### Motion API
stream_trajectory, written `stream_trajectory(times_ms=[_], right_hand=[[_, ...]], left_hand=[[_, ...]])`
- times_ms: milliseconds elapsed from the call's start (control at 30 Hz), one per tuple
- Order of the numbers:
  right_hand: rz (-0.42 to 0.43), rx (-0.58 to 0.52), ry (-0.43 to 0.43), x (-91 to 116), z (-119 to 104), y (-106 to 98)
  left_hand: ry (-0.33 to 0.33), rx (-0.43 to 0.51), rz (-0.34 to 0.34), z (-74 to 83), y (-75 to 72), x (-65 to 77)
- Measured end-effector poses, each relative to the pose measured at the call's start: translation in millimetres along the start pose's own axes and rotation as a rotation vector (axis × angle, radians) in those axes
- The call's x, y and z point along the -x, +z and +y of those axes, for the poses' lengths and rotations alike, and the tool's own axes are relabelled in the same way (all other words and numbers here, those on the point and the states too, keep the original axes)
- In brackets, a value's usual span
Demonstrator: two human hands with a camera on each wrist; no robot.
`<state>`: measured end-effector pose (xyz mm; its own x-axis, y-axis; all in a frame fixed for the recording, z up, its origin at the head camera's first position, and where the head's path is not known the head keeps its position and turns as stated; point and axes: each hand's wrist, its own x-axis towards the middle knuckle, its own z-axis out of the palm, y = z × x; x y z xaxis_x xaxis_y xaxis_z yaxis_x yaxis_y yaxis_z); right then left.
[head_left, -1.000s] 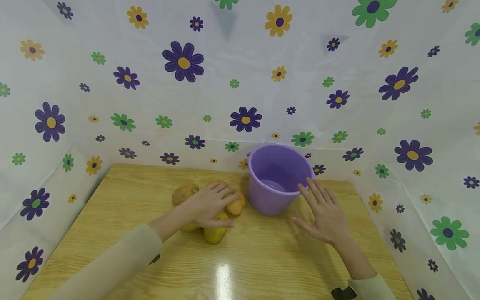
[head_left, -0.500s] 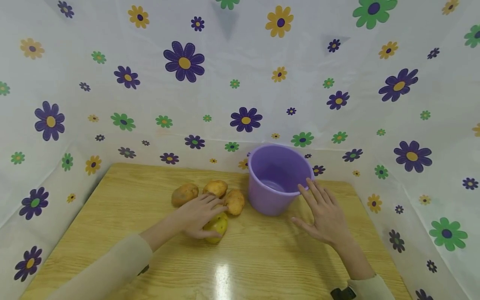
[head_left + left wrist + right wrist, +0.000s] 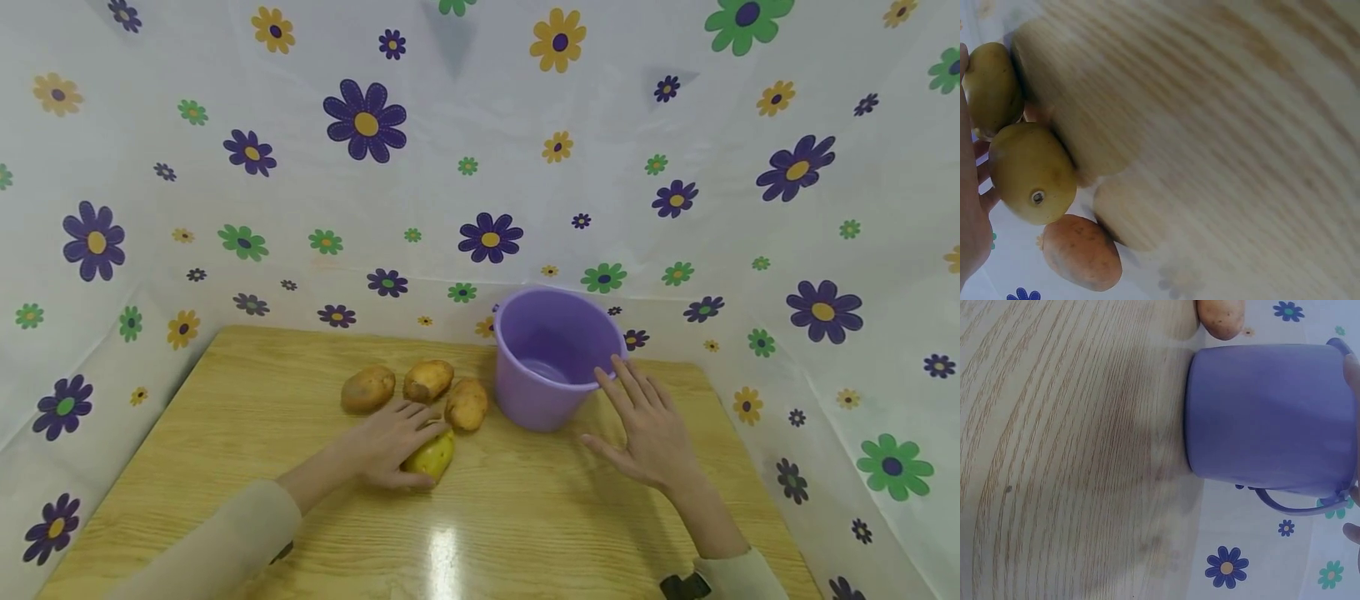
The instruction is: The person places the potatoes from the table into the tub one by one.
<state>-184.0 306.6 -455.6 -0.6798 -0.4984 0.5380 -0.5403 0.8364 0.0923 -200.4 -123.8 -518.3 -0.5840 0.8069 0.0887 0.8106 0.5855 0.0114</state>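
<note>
Yellow fruit point(image 3: 435, 455) sits on the table point(image 3: 525, 517) between the spread thumb and forefinger of the left hand point(image 3: 393, 442); how firmly they touch is hard to tell. Another fruit point(image 3: 1032, 172) lies beside it, below that hand. Potatoes point(image 3: 429, 381) lie just beyond. The right hand point(image 3: 647, 433), fingers apart, is at the purple bucket's point(image 3: 534, 404) rim.

Bucket point(image 3: 534, 402) smooth plastic; table point(image 3: 540, 517) glossy wood; yellow fruit point(image 3: 437, 456) smooth-skinned.

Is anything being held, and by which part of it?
The right hand holds nothing, its fingers outstretched by the purple bucket. The left hand partly covers a yellow fruit; whether it grips cannot be told.
</note>
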Motion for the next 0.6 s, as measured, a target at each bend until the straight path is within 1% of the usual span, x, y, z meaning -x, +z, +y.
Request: stream_trajectory(times_ms=[100, 333, 600], right_hand=[[0.002, -0.001, 0.0, 0, 0, 0], [0.013, -0.013, -0.002, 1, 1, 2], [0.002, -0.02, 0.005, 1, 2, 3]], left_hand=[[-0.004, 0.002, 0.001, 0.7, 2.7, 1.1], [0.023, -0.026, 0.046, -0.2, 7.4, 3.9], [0.033, -0.029, 0.042, -1.7, 11.4, 3.5]])
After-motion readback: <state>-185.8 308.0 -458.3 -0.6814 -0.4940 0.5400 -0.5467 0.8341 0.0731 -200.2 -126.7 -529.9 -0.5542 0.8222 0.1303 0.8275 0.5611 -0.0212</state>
